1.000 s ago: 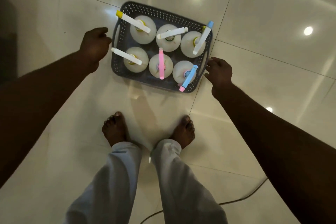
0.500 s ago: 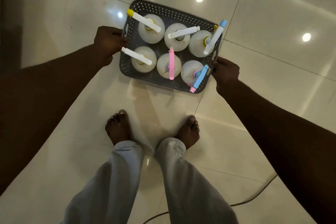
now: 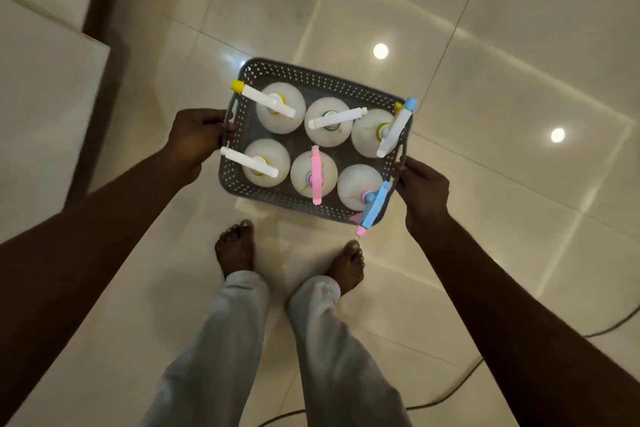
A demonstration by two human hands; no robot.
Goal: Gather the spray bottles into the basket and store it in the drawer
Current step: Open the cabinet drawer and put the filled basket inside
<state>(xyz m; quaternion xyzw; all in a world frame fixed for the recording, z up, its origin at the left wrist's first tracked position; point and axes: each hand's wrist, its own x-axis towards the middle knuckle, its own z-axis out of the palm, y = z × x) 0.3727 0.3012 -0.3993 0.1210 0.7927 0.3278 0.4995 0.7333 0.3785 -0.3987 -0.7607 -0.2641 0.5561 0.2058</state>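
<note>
A grey perforated basket (image 3: 322, 78) hangs above the tiled floor, held level between my hands. Several white spray bottles (image 3: 330, 120) stand upright inside it in two rows, with white, pink and blue trigger heads. My left hand (image 3: 197, 137) is closed around the handle on the basket's left end. My right hand (image 3: 420, 184) grips the handle on its right end, next to the blue-headed bottle (image 3: 374, 204).
White cabinet fronts (image 3: 38, 114) with a dark gap stand at the left. My bare feet (image 3: 235, 248) are on the glossy floor just below the basket. A dark cable (image 3: 450, 392) runs across the floor at bottom right.
Both hands reached the basket's ends, closed on the handles and lifted it off the floor toward me. The view has swung so the cabinet shows at left.
</note>
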